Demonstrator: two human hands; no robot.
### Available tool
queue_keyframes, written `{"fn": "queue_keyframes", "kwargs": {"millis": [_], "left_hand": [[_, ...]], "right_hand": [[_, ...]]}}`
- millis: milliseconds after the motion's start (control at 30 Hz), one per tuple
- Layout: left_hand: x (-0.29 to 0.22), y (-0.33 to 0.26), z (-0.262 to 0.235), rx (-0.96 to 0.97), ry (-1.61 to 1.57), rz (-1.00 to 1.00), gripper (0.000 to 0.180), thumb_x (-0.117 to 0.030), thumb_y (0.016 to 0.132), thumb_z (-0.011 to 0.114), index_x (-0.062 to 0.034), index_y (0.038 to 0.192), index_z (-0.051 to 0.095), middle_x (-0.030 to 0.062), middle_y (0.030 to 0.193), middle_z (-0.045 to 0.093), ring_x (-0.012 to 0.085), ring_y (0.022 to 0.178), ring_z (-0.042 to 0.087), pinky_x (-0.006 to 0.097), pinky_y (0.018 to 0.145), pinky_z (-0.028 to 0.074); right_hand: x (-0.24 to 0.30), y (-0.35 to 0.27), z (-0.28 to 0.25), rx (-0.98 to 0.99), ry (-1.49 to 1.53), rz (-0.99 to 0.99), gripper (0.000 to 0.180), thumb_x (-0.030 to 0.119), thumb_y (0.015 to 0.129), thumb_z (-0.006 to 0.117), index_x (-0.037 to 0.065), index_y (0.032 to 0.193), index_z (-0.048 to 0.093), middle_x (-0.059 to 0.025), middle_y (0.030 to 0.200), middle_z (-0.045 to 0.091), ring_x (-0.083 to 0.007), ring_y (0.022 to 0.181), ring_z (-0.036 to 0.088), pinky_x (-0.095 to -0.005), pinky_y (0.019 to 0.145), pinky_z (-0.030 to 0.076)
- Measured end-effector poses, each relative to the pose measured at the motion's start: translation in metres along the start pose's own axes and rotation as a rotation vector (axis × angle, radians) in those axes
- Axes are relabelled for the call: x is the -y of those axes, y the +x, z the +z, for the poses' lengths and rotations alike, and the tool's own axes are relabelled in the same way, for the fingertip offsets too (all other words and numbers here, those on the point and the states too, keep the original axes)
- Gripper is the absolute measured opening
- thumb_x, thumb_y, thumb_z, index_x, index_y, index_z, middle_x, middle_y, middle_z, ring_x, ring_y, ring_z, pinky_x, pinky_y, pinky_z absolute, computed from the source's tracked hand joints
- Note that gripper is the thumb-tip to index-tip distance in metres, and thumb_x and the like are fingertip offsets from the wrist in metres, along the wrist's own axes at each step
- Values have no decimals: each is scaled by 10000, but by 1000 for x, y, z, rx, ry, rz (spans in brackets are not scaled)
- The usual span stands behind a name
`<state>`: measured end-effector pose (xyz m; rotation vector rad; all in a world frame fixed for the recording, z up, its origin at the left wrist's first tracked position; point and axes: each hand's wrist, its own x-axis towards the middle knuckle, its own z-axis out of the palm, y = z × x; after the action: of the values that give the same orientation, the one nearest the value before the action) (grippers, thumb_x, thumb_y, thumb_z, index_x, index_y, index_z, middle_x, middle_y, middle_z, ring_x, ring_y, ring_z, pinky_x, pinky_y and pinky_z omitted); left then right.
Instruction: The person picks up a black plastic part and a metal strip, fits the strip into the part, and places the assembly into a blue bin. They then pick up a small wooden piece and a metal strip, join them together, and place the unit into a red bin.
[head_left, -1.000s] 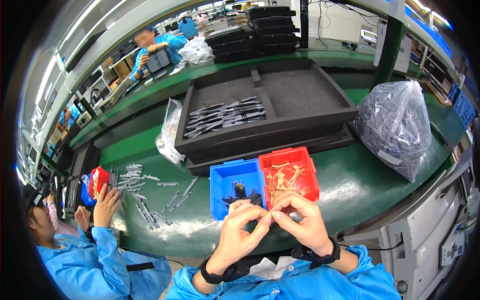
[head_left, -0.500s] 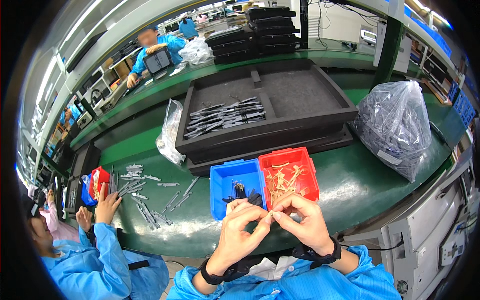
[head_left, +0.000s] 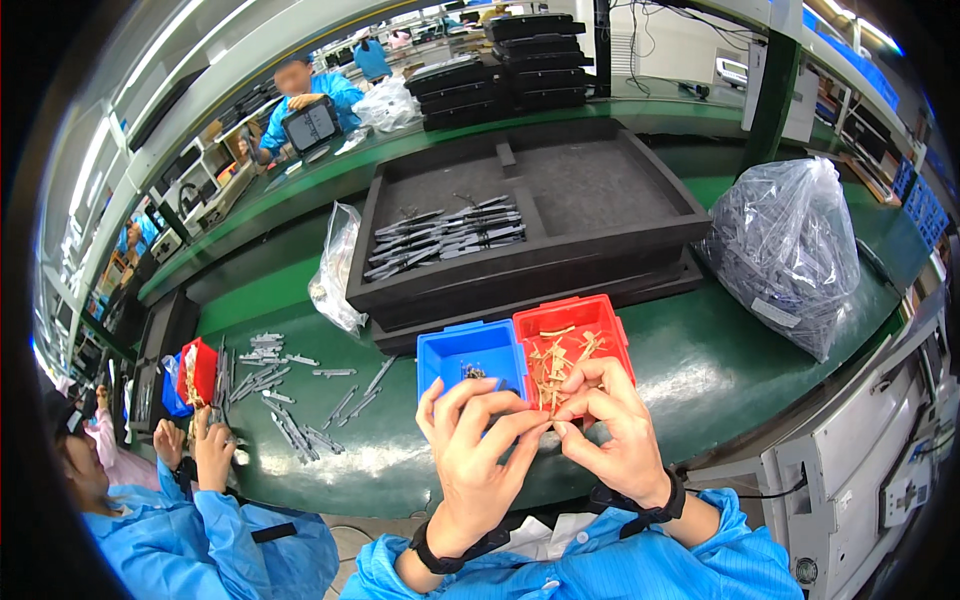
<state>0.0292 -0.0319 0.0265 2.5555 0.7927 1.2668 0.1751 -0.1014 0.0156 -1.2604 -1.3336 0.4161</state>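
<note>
My left hand [head_left: 482, 455] and my right hand [head_left: 618, 435] meet fingertip to fingertip just over the front edges of two bins. Both are closed in a pinch between thumb and forefinger. Whatever sits between those tips is tiny, perhaps tan, and cannot be named. The left hand's other fingers fan out over the blue bin [head_left: 432, 352], which contains small dark pieces [head_left: 474, 371] and is partly hidden. Beside it on the right stands the red bin [head_left: 622, 338] with many thin tan strips [head_left: 548, 376], the right hand covering its near corner.
Behind the bins lies a large black foam tray [head_left: 450, 270] with grey strip-like parts [head_left: 450, 235]. A clear bag [head_left: 785, 250] full of grey parts stands right. Loose grey parts [head_left: 300, 430] lie left, near a co-worker's hands [head_left: 210, 450]. A crumpled plastic bag [head_left: 337, 270] touches the tray.
My left hand's fingers have lifted and spread over the blue bin, and the right hand's fingers have risen too. The co-worker's nearer hand on the left has drawn down toward the table edge.
</note>
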Motion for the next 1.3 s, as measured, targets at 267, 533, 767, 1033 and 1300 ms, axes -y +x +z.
{"fn": "queue_keyframes", "kwargs": {"millis": [267,533,767,1033,1300], "left_hand": [[1,3,9,95,-103,48,157,-75,696,702,-106,840,649,-6,822,616,187,932,557,462,966,266],[2,14,17,194,-203,27,100,-61,709,676,-92,795,636,24,828,628,200,946,572,441,960,301],[21,35,40,225,-202,-59,72,-110,738,660,-71,778,615,49,805,612,214,874,552,344,798,367],[14,32,24,309,-492,-231,105,-87,780,618,-43,875,622,54,774,620,242,809,558,341,765,396],[12,19,1,356,-365,-219,83,-96,759,665,-25,796,646,60,791,649,192,763,579,301,779,409]], "right_hand": [[-3,4,-9,14,-204,-178,151,-16,652,664,16,765,568,-107,939,518,-238,829,539,-315,674,455],[-6,3,-18,-8,-237,-182,152,-20,652,663,22,754,559,-104,935,509,-235,832,542,-318,672,459],[3,0,-41,453,315,-18,43,34,779,618,19,815,601,-82,1025,447,-170,929,492,-242,692,430],[-6,22,-49,336,-135,-93,101,55,768,602,12,835,539,-84,988,463,-208,812,554,-306,661,463],[5,35,-30,384,-361,-227,164,52,712,633,24,813,507,-98,924,466,-271,825,547,-368,636,462]]}}
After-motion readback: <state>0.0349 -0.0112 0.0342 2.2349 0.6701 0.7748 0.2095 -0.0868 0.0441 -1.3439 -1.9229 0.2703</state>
